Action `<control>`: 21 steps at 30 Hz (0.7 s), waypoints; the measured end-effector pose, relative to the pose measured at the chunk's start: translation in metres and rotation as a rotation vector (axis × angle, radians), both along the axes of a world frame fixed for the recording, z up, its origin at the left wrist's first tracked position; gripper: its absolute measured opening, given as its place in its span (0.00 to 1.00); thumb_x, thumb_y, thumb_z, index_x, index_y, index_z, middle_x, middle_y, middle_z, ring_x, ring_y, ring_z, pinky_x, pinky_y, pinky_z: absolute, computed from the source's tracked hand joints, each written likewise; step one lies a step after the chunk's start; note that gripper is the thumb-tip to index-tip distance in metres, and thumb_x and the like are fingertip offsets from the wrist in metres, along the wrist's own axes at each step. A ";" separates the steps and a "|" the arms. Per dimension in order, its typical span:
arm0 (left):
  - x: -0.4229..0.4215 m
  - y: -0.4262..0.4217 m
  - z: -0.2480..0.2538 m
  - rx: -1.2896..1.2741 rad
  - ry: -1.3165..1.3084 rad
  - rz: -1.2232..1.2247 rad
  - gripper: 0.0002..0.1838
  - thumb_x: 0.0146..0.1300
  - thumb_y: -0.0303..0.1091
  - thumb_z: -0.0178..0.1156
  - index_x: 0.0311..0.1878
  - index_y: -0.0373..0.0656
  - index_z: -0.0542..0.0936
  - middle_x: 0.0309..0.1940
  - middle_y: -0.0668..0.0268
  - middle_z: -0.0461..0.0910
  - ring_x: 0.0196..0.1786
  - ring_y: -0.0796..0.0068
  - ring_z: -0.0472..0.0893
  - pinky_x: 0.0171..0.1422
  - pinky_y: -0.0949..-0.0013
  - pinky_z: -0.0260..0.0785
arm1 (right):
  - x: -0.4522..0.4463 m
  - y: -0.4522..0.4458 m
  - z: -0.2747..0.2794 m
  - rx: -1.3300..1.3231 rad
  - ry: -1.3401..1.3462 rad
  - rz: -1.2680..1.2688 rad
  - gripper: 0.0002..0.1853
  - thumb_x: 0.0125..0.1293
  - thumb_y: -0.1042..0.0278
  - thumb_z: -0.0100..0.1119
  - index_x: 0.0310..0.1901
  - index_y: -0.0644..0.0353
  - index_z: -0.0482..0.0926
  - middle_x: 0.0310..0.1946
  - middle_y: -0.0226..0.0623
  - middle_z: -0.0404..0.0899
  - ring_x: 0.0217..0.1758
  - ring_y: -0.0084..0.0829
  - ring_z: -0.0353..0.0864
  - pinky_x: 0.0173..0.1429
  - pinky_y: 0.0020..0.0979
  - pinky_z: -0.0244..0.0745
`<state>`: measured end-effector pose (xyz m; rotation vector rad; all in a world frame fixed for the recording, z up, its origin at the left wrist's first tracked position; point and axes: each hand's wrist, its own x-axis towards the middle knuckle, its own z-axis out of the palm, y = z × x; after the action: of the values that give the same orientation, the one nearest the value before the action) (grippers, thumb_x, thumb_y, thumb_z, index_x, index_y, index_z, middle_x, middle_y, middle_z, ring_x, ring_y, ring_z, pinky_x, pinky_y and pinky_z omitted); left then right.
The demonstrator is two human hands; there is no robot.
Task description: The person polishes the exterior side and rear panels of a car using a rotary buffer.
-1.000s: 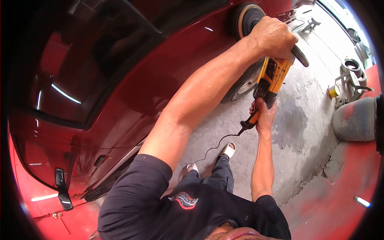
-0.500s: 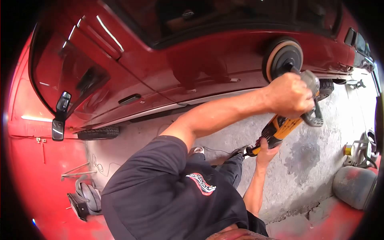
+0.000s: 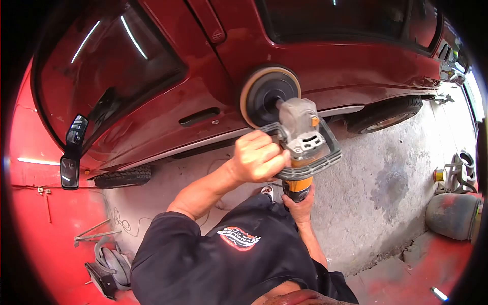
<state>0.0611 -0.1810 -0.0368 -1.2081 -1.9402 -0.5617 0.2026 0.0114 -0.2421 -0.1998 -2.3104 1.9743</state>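
1. While the left hand (image 3: 262,157) grips the side of the loop handle (image 3: 334,152), fingers curled closed, the polisher (image 3: 300,119) sits in front of the person, its round pad (image 3: 268,96) up against the red car (image 3: 330,68)!
2. Down below, the right hand (image 3: 300,204) is wrapped around the tool's yellow-and-black body, partly hidden.
3. Just beside the pad, there's the door handle (image 3: 200,116), and a wheel (image 3: 387,116) sits on the other side, lower down.
4. Over on the right, a rounded grey tank (image 3: 450,216) lies on the floor (image 3: 351,198).
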 end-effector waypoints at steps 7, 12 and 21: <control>0.014 -0.042 0.060 0.062 0.160 0.128 0.19 0.50 0.19 0.69 0.18 0.46 0.66 0.16 0.71 0.57 0.17 0.72 0.62 0.23 0.67 0.58 | -0.022 -0.029 0.058 0.000 0.100 0.108 0.61 0.43 0.63 0.89 0.77 0.64 0.59 0.66 0.53 0.78 0.68 0.45 0.81 0.71 0.42 0.76; 0.011 -0.062 0.120 0.061 0.229 0.189 0.21 0.50 0.18 0.70 0.18 0.46 0.66 0.16 0.70 0.60 0.18 0.71 0.65 0.25 0.67 0.63 | -0.051 -0.050 0.106 -0.107 0.244 0.193 0.60 0.48 0.64 0.88 0.79 0.63 0.56 0.66 0.54 0.80 0.68 0.42 0.82 0.72 0.41 0.77; -0.013 -0.100 0.216 0.122 0.452 0.149 0.17 0.53 0.13 0.67 0.19 0.39 0.69 0.17 0.67 0.65 0.19 0.75 0.66 0.23 0.70 0.62 | -0.105 -0.088 0.210 -0.087 0.411 0.229 0.60 0.52 0.63 0.86 0.80 0.64 0.54 0.63 0.53 0.83 0.66 0.41 0.85 0.69 0.40 0.79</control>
<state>0.0477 -0.2814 0.1791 -1.0011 -1.5712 -0.2922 0.0973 -0.0764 -0.0317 0.4429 -2.0572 1.9838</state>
